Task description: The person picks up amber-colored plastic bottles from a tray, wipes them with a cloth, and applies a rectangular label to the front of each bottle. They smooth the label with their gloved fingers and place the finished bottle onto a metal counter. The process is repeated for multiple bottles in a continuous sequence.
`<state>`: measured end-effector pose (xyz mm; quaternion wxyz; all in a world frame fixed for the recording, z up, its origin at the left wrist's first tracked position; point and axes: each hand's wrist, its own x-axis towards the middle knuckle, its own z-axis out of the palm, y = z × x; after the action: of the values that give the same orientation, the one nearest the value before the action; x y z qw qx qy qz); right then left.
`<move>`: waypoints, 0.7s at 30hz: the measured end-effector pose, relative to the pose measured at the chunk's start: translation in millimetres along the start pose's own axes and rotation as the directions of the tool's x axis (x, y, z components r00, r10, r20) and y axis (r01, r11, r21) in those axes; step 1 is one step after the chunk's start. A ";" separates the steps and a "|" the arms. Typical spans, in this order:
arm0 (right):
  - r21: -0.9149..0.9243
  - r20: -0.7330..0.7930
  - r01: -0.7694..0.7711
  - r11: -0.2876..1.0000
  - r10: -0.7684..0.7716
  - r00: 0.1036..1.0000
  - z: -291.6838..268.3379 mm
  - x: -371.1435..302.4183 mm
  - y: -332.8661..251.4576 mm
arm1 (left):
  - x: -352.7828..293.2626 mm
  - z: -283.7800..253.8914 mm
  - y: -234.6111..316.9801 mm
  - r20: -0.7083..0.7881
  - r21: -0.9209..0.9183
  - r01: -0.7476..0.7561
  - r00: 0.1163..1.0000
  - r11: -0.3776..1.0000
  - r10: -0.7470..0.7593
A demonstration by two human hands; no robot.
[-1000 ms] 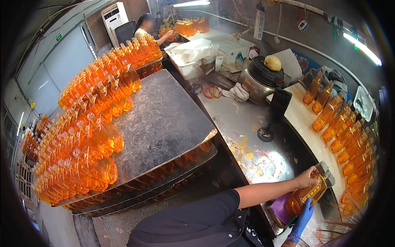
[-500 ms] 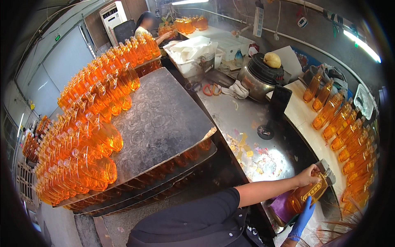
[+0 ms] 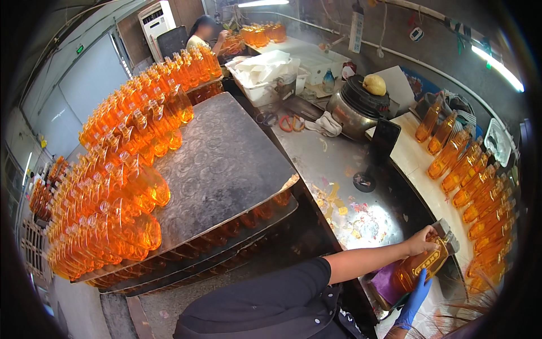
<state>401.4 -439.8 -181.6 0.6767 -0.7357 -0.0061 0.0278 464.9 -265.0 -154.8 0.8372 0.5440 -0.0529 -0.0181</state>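
Note:
An amber bottle with gold lettering [image 3: 402,276] lies tilted at the bench's near right, its lower part on a purple cloth [image 3: 386,286]. Bare, my left hand [image 3: 422,242] is closed around the upper end of the bottle, close to a grey block-shaped piece [image 3: 447,233]. My right hand [image 3: 416,299], in a blue glove, holds the bottle's near side, one finger or thumb lying along it. The rest of its fingers are partly hidden.
Many filled orange bottles [image 3: 127,186] stand on a stacked dark board [image 3: 220,152] at left. More bottles [image 3: 477,192] line a pale ledge at right. A phone on a stand [image 3: 385,138], a metal pot [image 3: 353,107] and scissors [image 3: 292,123] sit on the bench. A co-worker [image 3: 201,37] sits far back.
Both my hands keep nearly the same hold on the bottle. In the background, the co-worker's hand has risen. The whole view has shifted very slightly.

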 end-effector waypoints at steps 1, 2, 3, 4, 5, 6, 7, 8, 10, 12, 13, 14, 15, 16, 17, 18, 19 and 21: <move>-0.016 0.000 0.005 1.000 -0.005 1.000 -0.7 0.5 0.5 | 0.9 0.4 -1.3 0.000 -0.003 -0.001 1.000 1.000 0.001; -0.018 0.004 0.014 1.000 -0.014 1.000 -0.5 1.8 1.0 | 1.9 -0.7 -1.6 -0.004 -0.003 -0.005 1.000 1.000 0.005; -0.019 0.009 0.024 1.000 -0.024 1.000 -0.4 3.0 1.5 | 4.5 -1.8 -5.4 -0.006 0.006 -0.020 1.000 1.000 0.020; -0.021 0.014 0.034 0.999 -0.034 0.999 0.7 4.4 1.3 | 7.6 -2.9 -10.0 -0.008 0.016 -0.035 0.999 0.999 0.035; -0.007 0.014 0.025 1.000 -0.025 1.000 2.3 3.1 -0.4 | 7.9 -2.8 -10.2 -0.007 0.024 -0.044 0.999 0.999 0.044; 0.007 0.015 0.017 1.000 -0.017 1.000 4.3 0.4 -3.4 | 8.5 -3.5 -10.1 -0.006 0.019 -0.032 0.999 0.999 0.033; 0.022 0.017 0.009 1.000 -0.009 1.000 5.6 -0.5 -6.0 | 8.9 -3.7 -9.9 -0.006 0.014 -0.022 1.000 1.000 0.022; 0.024 0.019 0.003 1.000 -0.003 1.000 4.7 -0.9 -6.4 | 6.6 -2.6 -7.9 -0.004 0.008 -0.006 1.000 1.000 0.006; 0.028 0.025 -0.009 1.000 0.008 1.000 3.6 -0.8 -5.8 | 2.3 -2.3 -2.2 0.011 -0.007 0.008 1.000 1.000 -0.008; -0.028 0.033 -0.018 0.999 0.019 0.999 -5.4 5.6 2.4 | 2.0 -1.7 1.9 0.015 -0.010 0.001 1.000 1.000 -0.001; -0.056 0.037 -0.023 0.998 0.025 0.999 -8.7 9.4 6.0 | 2.5 -0.2 0.4 0.013 -0.005 -0.009 1.000 1.000 0.009; -0.031 0.028 -0.032 0.999 0.033 0.999 -5.0 7.6 3.4 | 1.2 0.0 -1.3 0.008 0.001 -0.016 1.000 1.000 0.016; -0.006 0.019 -0.042 0.999 0.042 0.999 -1.1 4.2 -0.5 | 1.2 -0.5 -2.2 0.003 0.006 -0.025 1.000 1.000 0.025; 0.019 0.010 -0.051 0.999 0.051 0.999 2.0 1.8 -3.2 | 1.3 -2.5 -2.9 0.001 0.005 -0.008 1.000 1.000 0.008; 0.020 0.013 -0.053 0.998 0.052 0.999 1.7 1.0 -3.9 | -2.8 -1.0 5.0 0.004 0.002 0.010 1.000 1.000 -0.010; 0.022 0.016 -0.054 0.998 0.054 0.998 1.3 0.6 -4.1 | -4.7 -0.4 8.8 0.006 -0.001 0.028 1.000 1.000 -0.028; 0.024 0.018 -0.056 0.998 0.056 0.998 1.0 1.0 -3.8 | -1.9 -0.9 2.6 -0.004 0.009 0.009 1.000 1.000 -0.009; 0.002 0.029 -0.047 0.999 0.047 0.998 -4.6 5.9 4.5 | 1.9 -1.6 -4.7 -0.023 0.030 -0.036 0.999 0.999 0.037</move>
<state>407.4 -444.4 -185.8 0.6765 -0.7344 0.0016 0.0543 467.1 -265.6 -159.6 0.8299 0.5554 -0.0535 0.0042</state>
